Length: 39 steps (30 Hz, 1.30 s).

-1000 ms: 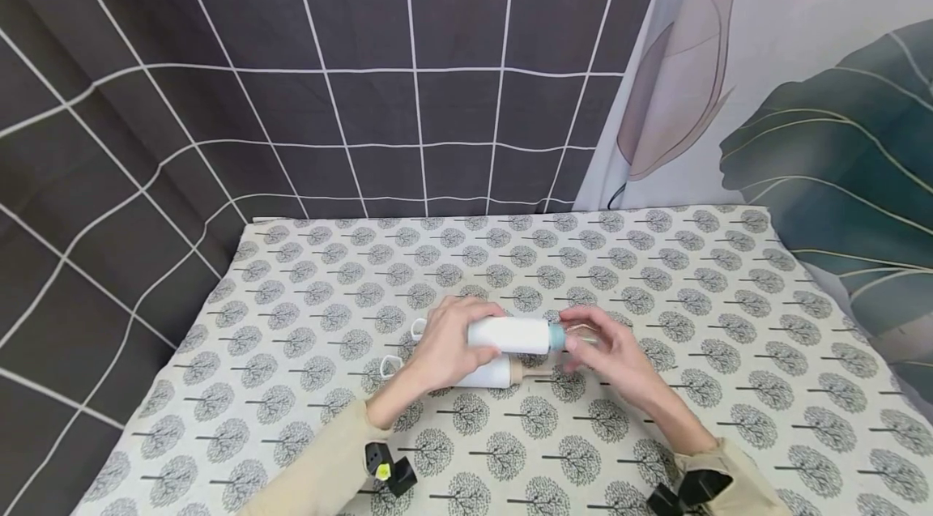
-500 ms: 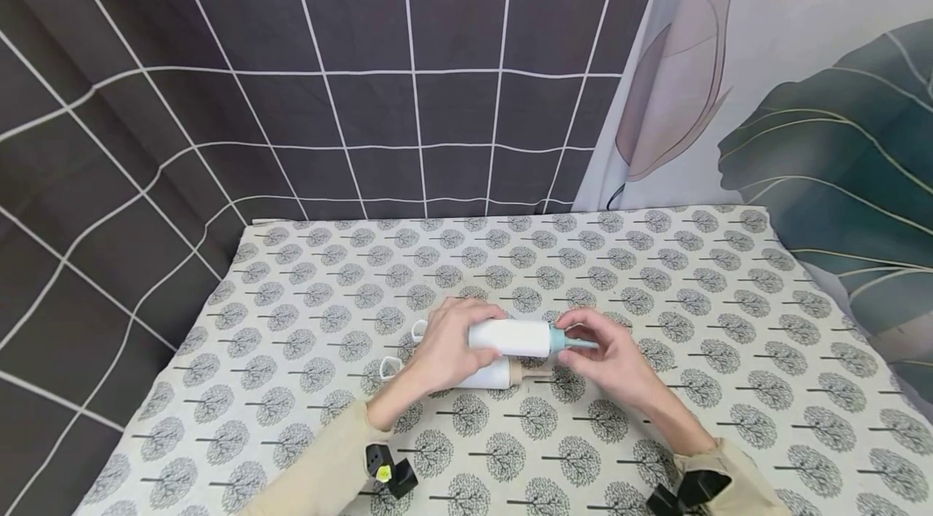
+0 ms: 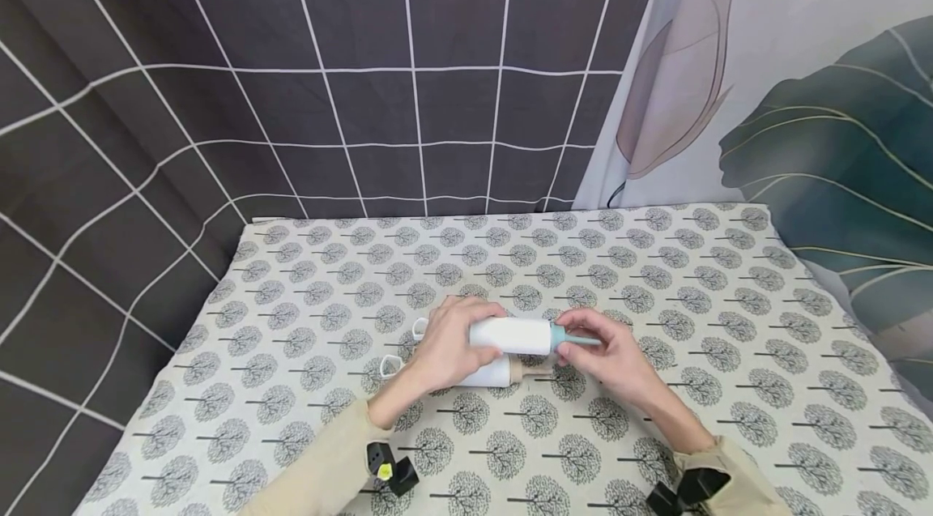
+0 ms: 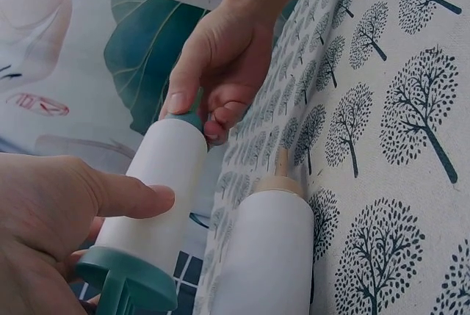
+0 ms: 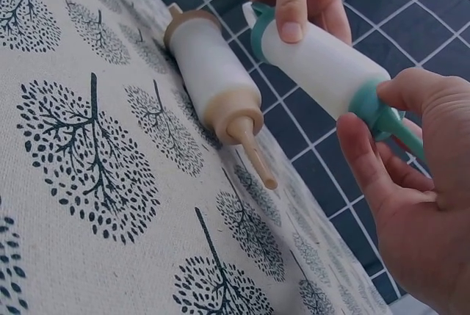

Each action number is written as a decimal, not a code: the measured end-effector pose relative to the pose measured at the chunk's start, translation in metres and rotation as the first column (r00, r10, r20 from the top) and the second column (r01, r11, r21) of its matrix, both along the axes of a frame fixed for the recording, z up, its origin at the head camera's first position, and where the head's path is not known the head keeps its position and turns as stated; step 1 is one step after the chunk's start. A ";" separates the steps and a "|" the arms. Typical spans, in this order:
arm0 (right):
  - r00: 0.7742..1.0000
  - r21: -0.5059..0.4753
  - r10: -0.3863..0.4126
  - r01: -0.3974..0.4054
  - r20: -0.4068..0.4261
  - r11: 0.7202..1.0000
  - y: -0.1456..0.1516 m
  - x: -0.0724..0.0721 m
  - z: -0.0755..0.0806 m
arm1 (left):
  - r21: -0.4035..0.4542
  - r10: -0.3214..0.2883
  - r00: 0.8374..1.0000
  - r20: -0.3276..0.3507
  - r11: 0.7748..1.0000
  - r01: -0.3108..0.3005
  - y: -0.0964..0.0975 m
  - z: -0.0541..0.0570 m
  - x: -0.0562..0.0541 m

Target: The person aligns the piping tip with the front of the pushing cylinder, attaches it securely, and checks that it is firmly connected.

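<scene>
My left hand (image 3: 453,342) grips a white syringe-like dispenser (image 3: 513,335), its thumb along the barrel in the left wrist view. The dispenser lies sideways, raised above the cloth. A thin green nozzle (image 3: 581,340) points right from its green collar (image 5: 369,102). My right hand (image 3: 611,354) pinches that collar between thumb and fingers, with the nozzle running past the palm. A second dispenser (image 5: 213,65), white with a beige collar and nozzle (image 5: 252,157), lies on the cloth just nearer to me. My left hand partly hides both barrels in the head view.
A tree-print cloth (image 3: 437,265) covers the table. Ring-shaped handle ends (image 3: 391,366) of the dispensers stick out left of my left hand. Behind the table hangs a dark gridded curtain (image 3: 459,107), with a leaf-print curtain (image 3: 824,143) at the right.
My right fingers have closed in from loosely around the nozzle end onto the green collar. The nozzle, blurred a second ago, now shows sharply. My left hand and the beige-nozzled dispenser have stayed put.
</scene>
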State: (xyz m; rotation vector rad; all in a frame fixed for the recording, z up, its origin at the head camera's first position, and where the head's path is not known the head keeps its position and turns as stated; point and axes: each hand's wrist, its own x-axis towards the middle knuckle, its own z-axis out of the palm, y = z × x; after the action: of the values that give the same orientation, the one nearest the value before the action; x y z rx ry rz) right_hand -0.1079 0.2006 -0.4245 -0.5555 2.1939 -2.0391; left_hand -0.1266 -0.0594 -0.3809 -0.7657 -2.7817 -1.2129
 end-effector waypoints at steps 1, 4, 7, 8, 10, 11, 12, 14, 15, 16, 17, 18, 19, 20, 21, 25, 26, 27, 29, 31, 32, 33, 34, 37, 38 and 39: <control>1.000 0.000 0.000 0.000 0.000 1.000 0.000 0.000 0.000 | -0.001 0.000 1.000 -0.001 1.000 0.000 0.000 0.000 0.000; 1.000 0.003 -0.005 0.005 -0.002 1.000 -0.001 0.000 -0.001 | 0.003 0.000 1.000 -0.005 1.000 0.000 0.000 0.000 0.000; 1.000 0.006 -0.015 0.015 0.005 1.000 -0.001 0.000 -0.001 | 0.009 -0.001 1.000 -0.002 1.000 0.001 0.000 0.000 0.001; 1.000 0.006 -0.015 0.015 0.007 1.000 -0.001 0.000 -0.001 | 0.011 -0.002 1.000 -0.001 1.000 0.002 0.000 0.000 0.001; 1.000 0.003 -0.014 0.014 0.008 1.000 -0.001 0.000 0.000 | 0.012 -0.004 1.000 0.000 1.000 0.004 0.000 0.000 0.001; 1.000 0.002 -0.013 0.013 0.006 1.000 -0.001 0.000 0.000 | 0.010 -0.004 1.000 -0.001 1.000 0.004 0.000 0.000 0.000; 1.000 0.001 -0.009 0.009 0.002 1.000 -0.001 0.000 0.000 | 0.008 -0.004 1.000 -0.001 1.000 0.004 0.000 0.000 0.000; 1.000 -0.004 -0.004 0.004 -0.006 1.000 -0.001 -0.001 0.000 | 0.005 -0.004 1.000 0.000 1.000 0.004 0.000 0.000 0.000; 1.000 -0.008 -0.002 0.002 -0.009 1.000 -0.001 -0.001 0.000 | 0.002 -0.003 1.000 0.000 1.000 0.003 0.000 0.000 0.000; 1.000 -0.010 0.000 0.000 -0.011 1.000 -0.001 -0.001 0.000 | -0.001 -0.003 1.000 0.001 1.000 0.003 0.000 -0.001 0.000; 1.000 -0.011 0.001 -0.001 -0.012 1.000 -0.001 -0.001 0.000 | -0.002 -0.003 1.000 0.002 1.000 0.003 0.000 -0.001 0.000; 1.000 -0.012 0.003 -0.003 -0.014 1.000 -0.001 -0.001 0.000 | -0.002 -0.003 1.000 0.005 1.000 0.003 0.000 -0.001 0.000; 1.000 -0.012 0.003 -0.003 -0.014 1.000 -0.001 -0.001 0.000 | -0.002 -0.004 1.000 0.005 1.000 0.004 0.000 -0.001 0.000; 1.000 -0.011 0.002 -0.002 -0.012 1.000 0.000 -0.001 0.000 | -0.002 -0.005 1.000 0.006 1.000 0.005 0.000 -0.001 0.000; 1.000 -0.011 0.003 -0.003 -0.012 1.000 0.000 -0.001 0.000 | -0.001 -0.006 1.000 0.005 1.000 0.006 0.000 -0.001 0.000; 1.000 0.003 0.001 -0.001 -0.001 1.000 0.000 -0.001 0.000 | 0.002 -0.007 1.000 0.003 1.000 0.007 0.000 -0.001 0.000; 1.000 0.007 -0.001 0.001 0.006 1.000 0.000 -0.001 0.000 | 0.002 -0.007 1.000 0.002 1.000 0.007 0.000 -0.001 -0.001; 1.000 0.012 -0.004 0.003 0.010 1.000 -0.001 -0.001 0.000 | 0.001 -0.007 1.000 0.001 1.000 0.007 0.000 -0.001 -0.001; 1.000 0.026 -0.010 0.009 0.018 1.000 -0.001 0.000 0.000 | 0.003 -0.005 1.000 0.003 1.000 0.005 0.000 0.000 0.000; 1.000 0.040 -0.017 0.016 0.026 0.999 -0.001 0.000 0.001 | 0.003 -0.004 1.000 0.005 1.000 0.004 0.000 0.000 0.000; 0.999 0.047 -0.021 0.020 0.027 0.999 -0.001 0.001 0.001 | 0.005 -0.003 1.000 0.006 1.000 0.003 0.000 0.000 0.000; 0.999 0.055 -0.026 0.025 0.025 0.998 -0.001 0.001 0.001 | 0.006 -0.002 1.000 0.007 1.000 0.002 0.000 0.000 0.000; 0.999 0.062 -0.030 0.029 0.026 0.998 -0.001 0.001 0.001 | 0.008 -0.001 1.000 0.009 1.000 0.001 0.000 0.001 0.001; 0.999 0.079 -0.039 0.036 0.028 0.996 -0.002 0.001 0.001 | 0.008 -0.002 1.000 0.009 1.000 0.002 0.000 0.000 0.000; 0.999 0.083 -0.042 0.039 0.031 0.996 -0.002 0.001 0.001 | 0.008 -0.002 1.000 0.009 1.000 0.002 0.000 0.000 0.000; 0.999 0.086 -0.043 0.040 0.033 0.995 -0.002 0.001 0.001 | 0.008 -0.003 1.000 0.009 1.000 0.003 0.000 0.000 -0.001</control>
State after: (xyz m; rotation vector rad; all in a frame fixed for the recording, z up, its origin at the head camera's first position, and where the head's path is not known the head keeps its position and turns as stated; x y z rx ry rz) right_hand -0.1067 0.1989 -0.4232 -0.4655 2.2781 -1.9475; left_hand -0.1271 -0.0595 -0.3814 -0.7656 -2.7824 -1.2300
